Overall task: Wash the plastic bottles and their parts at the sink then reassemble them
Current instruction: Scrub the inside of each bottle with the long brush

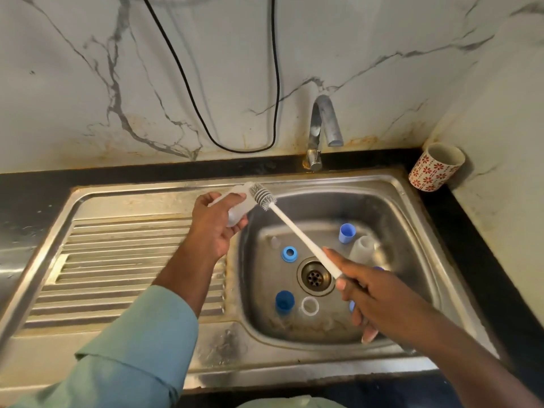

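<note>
My left hand grips bottle | right hand pinches brush handle | risk: bristles miss mouth, wet bottle slips into sink

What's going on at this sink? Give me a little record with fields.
left hand: holds a clear bottle over the sink's left edge
right hand: grips the brush handle
brush head: at the bottle's mouth
in the basin: blue caps, blue ring, white ring, another clear bottle
tap: no water seen running
cup: patterned, in the counter corner
</note>
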A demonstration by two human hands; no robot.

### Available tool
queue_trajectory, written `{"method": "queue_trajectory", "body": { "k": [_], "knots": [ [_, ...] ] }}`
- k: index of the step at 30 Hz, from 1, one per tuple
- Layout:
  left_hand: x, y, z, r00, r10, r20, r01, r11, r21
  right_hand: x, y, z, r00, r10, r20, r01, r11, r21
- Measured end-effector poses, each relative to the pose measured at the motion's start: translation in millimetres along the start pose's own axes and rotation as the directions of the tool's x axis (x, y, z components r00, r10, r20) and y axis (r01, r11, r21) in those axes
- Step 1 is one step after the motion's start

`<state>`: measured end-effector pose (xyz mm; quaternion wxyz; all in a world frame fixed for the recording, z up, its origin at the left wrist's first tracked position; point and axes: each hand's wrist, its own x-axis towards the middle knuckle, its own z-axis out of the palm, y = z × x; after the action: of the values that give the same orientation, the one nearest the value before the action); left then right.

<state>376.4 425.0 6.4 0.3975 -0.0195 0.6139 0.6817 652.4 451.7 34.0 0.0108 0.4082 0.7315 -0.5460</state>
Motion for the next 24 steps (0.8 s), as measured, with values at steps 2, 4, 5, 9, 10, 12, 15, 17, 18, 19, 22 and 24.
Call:
{"method": "queue_trajectory", "body": {
  "k": [2,4,5,9,10,12,15,17,18,19,22,24],
  "knots": [
    [0.9,0.0,-3.2,0.999,0.012,0.052,-0.014,0.999,0.045,-1.4,-3.8,-1.0,1.0,0.003,-0.012,-0.004,0.999,-0.054],
    [-0.9,-3.6,-3.2,0.997,0.022,0.072,-0.028,0.997,0.077,0.0,-7.8,-1.4,1.0,-0.011,-0.025,0.008,0.993,-0.121],
    [-1.9,-6.6,-2.4,0.997,0.025,0.067,-0.03,0.996,0.081,1.5,-11.1,-1.4,0.999,-0.018,-0.033,0.012,0.985,-0.172],
    [-4.3,-28.0,6.3,0.995,0.096,0.019,-0.098,0.978,0.182,8.4,-17.1,-0.9,0.999,-0.016,-0.041,0.003,0.956,-0.294],
    [-5.2,-36.3,8.4,0.991,0.133,0.025,-0.135,0.957,0.256,8.5,-16.2,-1.1,0.999,0.009,-0.046,-0.021,0.959,-0.281],
    [-6.0,-51.5,7.0,0.974,0.22,0.055,-0.225,0.899,0.376,4.9,-15.0,-5.5,0.997,0.058,-0.055,-0.069,0.969,-0.235],
    [0.5,-58.7,-7.9,0.883,0.452,0.129,-0.437,0.69,0.576,-10.5,-15.5,-23.7,0.995,0.103,-0.013,-0.104,0.983,-0.149],
    [8.4,-54.5,-18.0,0.829,0.54,0.15,-0.502,0.597,0.626,-19.5,-17.2,-29.5,0.993,0.115,0.022,-0.111,0.985,-0.133],
    [11.4,-51.4,-19.7,0.824,0.544,0.158,-0.509,0.591,0.626,-19.6,-16.6,-27.3,0.994,0.106,0.018,-0.101,0.979,-0.179],
    [13.8,-49.1,-19.3,0.821,0.544,0.176,-0.517,0.575,0.634,-16.7,-15.0,-22.7,0.996,0.084,0.002,-0.081,0.966,-0.245],
    [13.3,-48.3,-13.2,0.81,0.566,0.153,-0.532,0.601,0.596,-8.8,-9.9,-7.3,0.998,0.017,-0.054,-0.032,0.953,-0.302],
    [9.6,-45.4,-10.1,0.856,0.518,0.006,-0.467,0.766,0.442,-11.6,-7.3,-6.7,0.996,0.006,-0.084,-0.024,0.976,-0.217]
  ]
}}
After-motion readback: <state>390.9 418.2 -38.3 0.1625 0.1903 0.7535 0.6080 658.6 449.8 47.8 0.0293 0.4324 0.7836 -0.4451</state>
